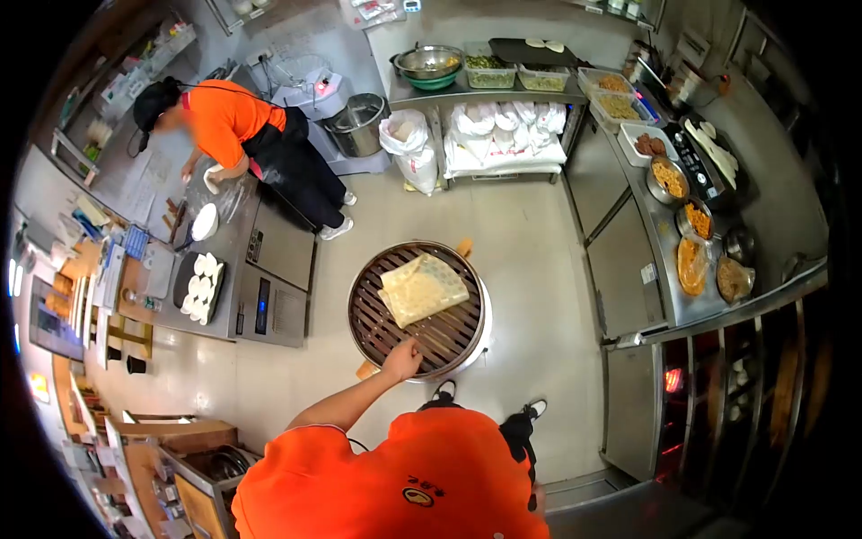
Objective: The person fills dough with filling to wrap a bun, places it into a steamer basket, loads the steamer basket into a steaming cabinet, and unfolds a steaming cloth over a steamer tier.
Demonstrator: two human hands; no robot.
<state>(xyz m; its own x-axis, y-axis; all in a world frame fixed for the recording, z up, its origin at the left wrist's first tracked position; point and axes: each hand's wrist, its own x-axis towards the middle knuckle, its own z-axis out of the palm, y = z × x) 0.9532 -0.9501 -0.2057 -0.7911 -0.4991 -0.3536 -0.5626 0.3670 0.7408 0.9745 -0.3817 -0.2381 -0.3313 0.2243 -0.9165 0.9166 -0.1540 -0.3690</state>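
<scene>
A round slatted steamer tray (364,310) with a dark rim stands on the floor in front of me. On its slats lies a folded, pale yellow sheet (422,289) that looks like cloth. My left hand (402,359) is closed at the tray's near edge, short of the sheet; what its fingers hold, if anything, is hidden. Beside my right hip only a small patch of my right hand or arm (539,499) shows, its fingers out of sight.
At the left counter (229,296) a co-worker in orange (224,121) bends over, near a tray of white dough pieces (199,287). White sacks (503,135) sit on a shelf at the back. Bowls of food (667,180) line the steel counter on the right.
</scene>
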